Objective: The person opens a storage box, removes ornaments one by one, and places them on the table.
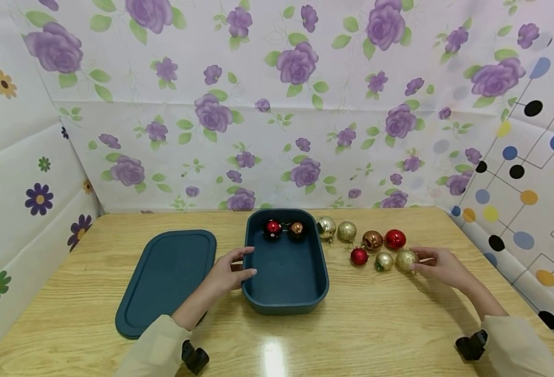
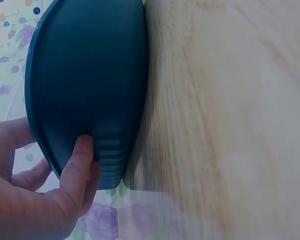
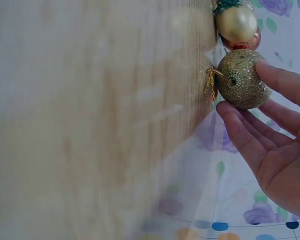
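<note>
My left hand holds the left wall of a dark teal rectangular box. In the left wrist view, fingers lie along the outside of that box's wall, with its rim between them and the rest of the hand. Two baubles, one red with white dots and one copper, sit at the box's far end. On the right, my right hand pinches a gold glitter bauble between thumb and fingers. A gold cord loop hangs from this bauble, close to the tabletop.
Right of the box lie several more baubles: pale gold, gold glitter, copper, large red, small red and champagne. A flat teal lid rests left. Patterned cloth walls enclose the wooden table.
</note>
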Demonstrator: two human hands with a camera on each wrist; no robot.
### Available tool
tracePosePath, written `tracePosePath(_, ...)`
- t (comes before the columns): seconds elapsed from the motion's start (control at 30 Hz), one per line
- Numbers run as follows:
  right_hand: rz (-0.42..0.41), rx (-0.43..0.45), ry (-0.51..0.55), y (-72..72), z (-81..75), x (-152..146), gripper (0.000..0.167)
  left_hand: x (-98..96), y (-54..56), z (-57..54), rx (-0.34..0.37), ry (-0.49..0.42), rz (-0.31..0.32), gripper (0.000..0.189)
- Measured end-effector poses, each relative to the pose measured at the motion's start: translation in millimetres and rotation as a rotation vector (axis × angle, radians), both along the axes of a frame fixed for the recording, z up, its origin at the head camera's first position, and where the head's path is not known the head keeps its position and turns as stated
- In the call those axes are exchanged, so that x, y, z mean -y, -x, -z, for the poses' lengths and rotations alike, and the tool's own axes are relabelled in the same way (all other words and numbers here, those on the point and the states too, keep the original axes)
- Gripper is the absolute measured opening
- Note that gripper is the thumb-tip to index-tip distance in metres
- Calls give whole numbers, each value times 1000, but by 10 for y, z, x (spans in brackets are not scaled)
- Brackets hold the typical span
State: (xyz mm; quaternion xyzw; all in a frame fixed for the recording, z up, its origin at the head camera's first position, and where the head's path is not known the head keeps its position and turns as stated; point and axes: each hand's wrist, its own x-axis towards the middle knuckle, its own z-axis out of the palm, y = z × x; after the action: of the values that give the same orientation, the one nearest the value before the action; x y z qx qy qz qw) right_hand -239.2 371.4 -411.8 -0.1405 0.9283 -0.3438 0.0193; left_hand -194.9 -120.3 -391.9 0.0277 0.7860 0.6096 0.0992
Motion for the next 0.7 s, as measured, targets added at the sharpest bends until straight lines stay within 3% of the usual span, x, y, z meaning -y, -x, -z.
tracePosePath(0.7, -2, 5, 6, -34, -83, 24, 59, 1, 5, 12, -12, 17, -6, 50)
